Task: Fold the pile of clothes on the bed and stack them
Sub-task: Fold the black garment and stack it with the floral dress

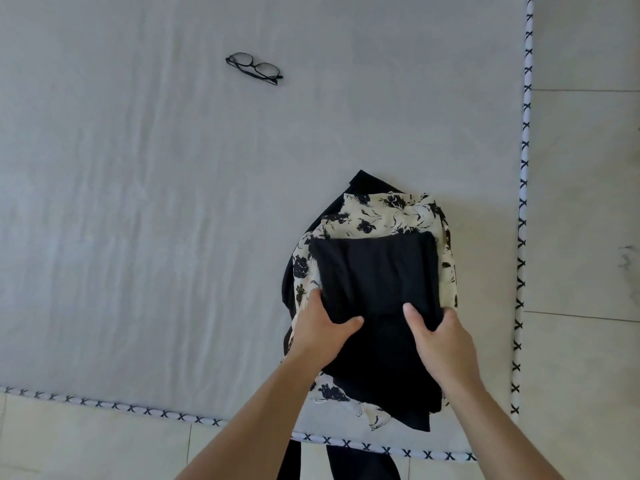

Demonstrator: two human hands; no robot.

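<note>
- Both hands, left hand (320,327) and right hand (440,337), grip the folded black garment (375,271), thumbs on top.
- Its long axis runs away from the person, atop the floral garment (384,213) on the bed (138,202).

Two bare forearms, no sleeves in view, hands without rings, wrists unadorned

Left hand (323,325): fingers tucked under the black garment (377,292), unseen. Right hand (438,336): fingertips likewise covered. Floral garment (381,213): mostly buried beneath the black one. Bed (138,202): cut off at top and left edges. Both forearms: cut off at bottom edge.
</note>
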